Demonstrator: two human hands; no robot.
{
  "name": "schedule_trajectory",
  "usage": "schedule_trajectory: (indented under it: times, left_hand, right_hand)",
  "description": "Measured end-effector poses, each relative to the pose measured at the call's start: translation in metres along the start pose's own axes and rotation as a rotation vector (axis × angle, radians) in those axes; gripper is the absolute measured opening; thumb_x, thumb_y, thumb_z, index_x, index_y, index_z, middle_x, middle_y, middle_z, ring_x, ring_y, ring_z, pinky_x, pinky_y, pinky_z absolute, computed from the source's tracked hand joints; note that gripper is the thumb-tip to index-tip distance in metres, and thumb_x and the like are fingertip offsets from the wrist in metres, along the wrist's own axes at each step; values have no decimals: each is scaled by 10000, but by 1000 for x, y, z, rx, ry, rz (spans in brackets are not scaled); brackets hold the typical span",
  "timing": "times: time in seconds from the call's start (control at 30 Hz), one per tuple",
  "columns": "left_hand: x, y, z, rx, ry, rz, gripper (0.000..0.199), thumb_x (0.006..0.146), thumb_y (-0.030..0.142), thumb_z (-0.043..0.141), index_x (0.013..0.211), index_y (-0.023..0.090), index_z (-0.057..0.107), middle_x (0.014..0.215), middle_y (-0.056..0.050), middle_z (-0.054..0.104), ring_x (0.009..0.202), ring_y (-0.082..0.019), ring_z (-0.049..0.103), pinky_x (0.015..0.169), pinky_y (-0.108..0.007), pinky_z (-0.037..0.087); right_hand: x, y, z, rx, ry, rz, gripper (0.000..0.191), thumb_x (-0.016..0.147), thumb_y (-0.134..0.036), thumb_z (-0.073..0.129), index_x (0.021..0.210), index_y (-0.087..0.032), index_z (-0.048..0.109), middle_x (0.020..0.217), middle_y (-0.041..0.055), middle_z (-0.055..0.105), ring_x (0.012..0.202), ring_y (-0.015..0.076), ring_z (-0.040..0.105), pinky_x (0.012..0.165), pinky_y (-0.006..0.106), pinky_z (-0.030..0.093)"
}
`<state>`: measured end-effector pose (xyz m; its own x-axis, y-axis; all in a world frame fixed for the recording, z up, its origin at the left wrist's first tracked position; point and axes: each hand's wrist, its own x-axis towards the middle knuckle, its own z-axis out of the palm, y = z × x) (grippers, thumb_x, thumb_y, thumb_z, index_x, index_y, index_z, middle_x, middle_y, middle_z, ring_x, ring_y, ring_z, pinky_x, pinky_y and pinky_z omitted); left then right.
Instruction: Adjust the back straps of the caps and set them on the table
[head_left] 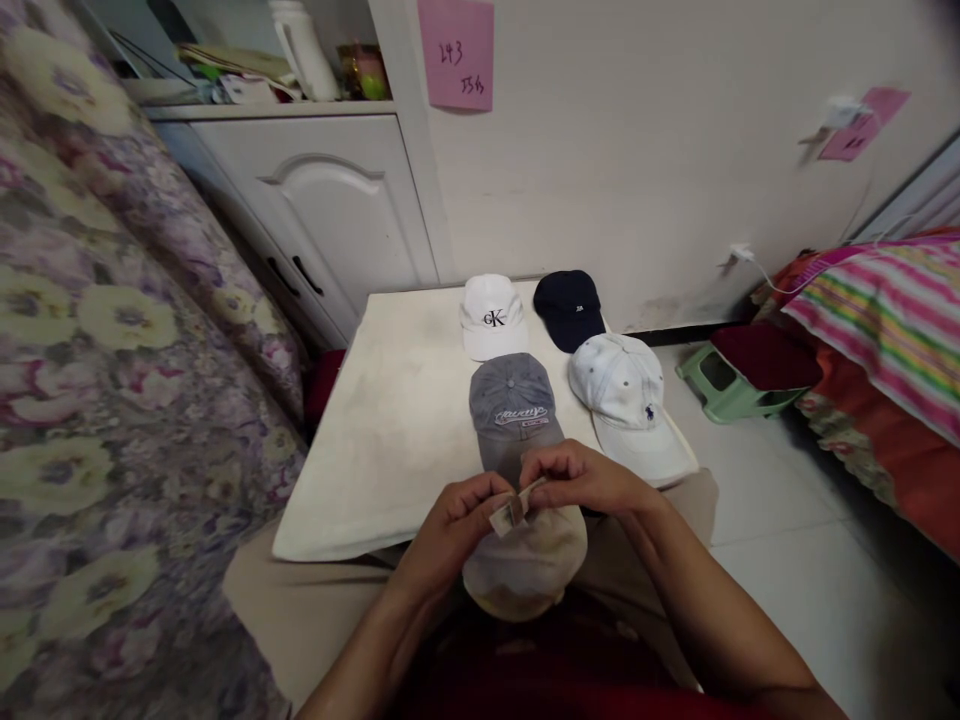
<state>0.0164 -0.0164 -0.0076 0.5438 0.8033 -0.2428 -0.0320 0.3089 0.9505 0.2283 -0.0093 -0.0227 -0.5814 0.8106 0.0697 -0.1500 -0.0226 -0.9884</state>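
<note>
Between my two hands is a small pale label with dark marks; whether it is attached to a cap I cannot tell. My left hand pinches one side of it, and my right hand pinches the other. Just below them a beige cap rests in front of my body. Beyond my fingers lies a grey cap with white script lettering, its brim partly hidden by my right hand. A pale cap with a small dark emblem sits to the right, close to my right forearm.
At the table's far edge lie a white cap with "CK" letters and a navy cap. A floral curtain hangs left. A green stool with a dark red top stands right, beside a bed.
</note>
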Motion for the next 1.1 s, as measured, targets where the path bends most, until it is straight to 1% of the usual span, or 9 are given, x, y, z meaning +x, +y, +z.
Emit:
schedule_trajectory:
  times: [0.2,0.3,0.4,0.5,0.57,0.73,0.83,0.97,1.1]
  left_hand:
    - [-2,-3,-5,-49,-42,19,298,773,432,742,718,155,647,641,7,552,550,-101,413,506,-203,290]
    - [-2,-5,-5,-97,-11,15,305,756,433,763,724,151,652,628,13,553,544,-94,419,514,-200,299]
    - [-1,-4,-3,-171,19,12,334,725,449,793,749,144,657,634,9,572,544,-90,435,515,-192,310]
    - [0,0,-3,-238,23,29,342,712,444,808,752,137,663,617,12,575,526,-82,440,496,-180,314]
    - [1,4,-5,-286,29,41,309,721,408,809,747,137,663,595,18,571,506,-75,445,482,-170,320]
    - [2,19,-18,-409,76,106,238,728,330,802,758,139,664,631,-5,637,507,-89,524,483,-168,378]
    - [0,26,-28,-425,100,145,233,755,340,774,765,136,663,636,-18,645,525,-102,544,494,-176,406]
    - [-4,22,-37,-442,96,120,399,747,516,766,769,130,666,637,-30,644,515,-119,542,491,-203,428]
    - [-8,11,-44,-426,207,130,314,674,349,859,696,127,639,558,26,573,471,-75,488,469,-164,390]
  right_hand:
    - [-3,12,-8,189,155,69,248,782,-373,787,774,-171,643,621,-53,532,534,83,428,510,194,387]
    - [-4,18,-7,384,318,5,240,794,-372,776,783,-190,620,611,-61,511,517,87,422,609,244,486]
    - [-5,21,-4,480,400,-62,287,784,-429,782,872,-189,651,731,-14,605,621,115,540,732,294,526]
    - [-7,29,-3,432,371,-67,394,762,-473,799,973,-159,691,947,66,685,854,165,637,834,291,502]
    - [-9,38,-6,395,331,-39,437,762,-490,797,1018,-151,695,1004,83,700,897,172,646,854,287,491]
    - [-14,64,-12,498,174,86,471,654,-399,894,990,-131,702,896,48,724,747,128,667,694,214,501]
    - [-13,71,-8,652,218,38,392,641,-293,906,937,-159,686,821,5,723,692,107,672,668,192,510]
    - [-6,71,3,719,252,7,347,680,-261,880,939,-157,674,846,23,734,706,126,684,701,222,528]
    - [-5,73,6,716,253,-30,291,722,-271,851,940,-158,694,849,22,737,690,121,676,698,220,522]
